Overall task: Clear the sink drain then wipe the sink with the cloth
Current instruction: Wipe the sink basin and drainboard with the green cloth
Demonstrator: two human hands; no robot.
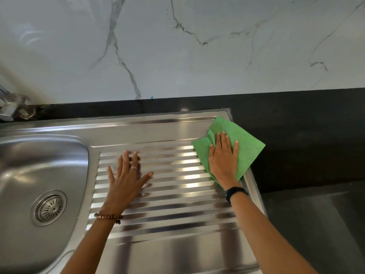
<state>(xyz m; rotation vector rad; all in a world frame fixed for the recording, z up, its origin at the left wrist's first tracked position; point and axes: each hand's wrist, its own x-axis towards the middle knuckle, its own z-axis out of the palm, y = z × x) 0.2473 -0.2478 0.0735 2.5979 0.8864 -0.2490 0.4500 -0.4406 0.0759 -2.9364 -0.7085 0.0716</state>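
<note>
A steel sink bowl [29, 165] lies at the left, with its round drain strainer [49, 208] showing bare metal slots. To its right runs the ribbed steel drainboard [167, 194]. A green cloth [246, 149] lies over the drainboard's far right corner, partly on the black counter. My right hand [224, 157] presses flat on the cloth with straight fingers. My left hand [126, 178] rests flat on the ribs near the bowl, fingers spread, holding nothing.
A black counter [306, 145] surrounds the sink on the right and behind. A marble-patterned wall [177, 46] rises at the back. A chrome tap base [13, 107] stands at the far left behind the bowl.
</note>
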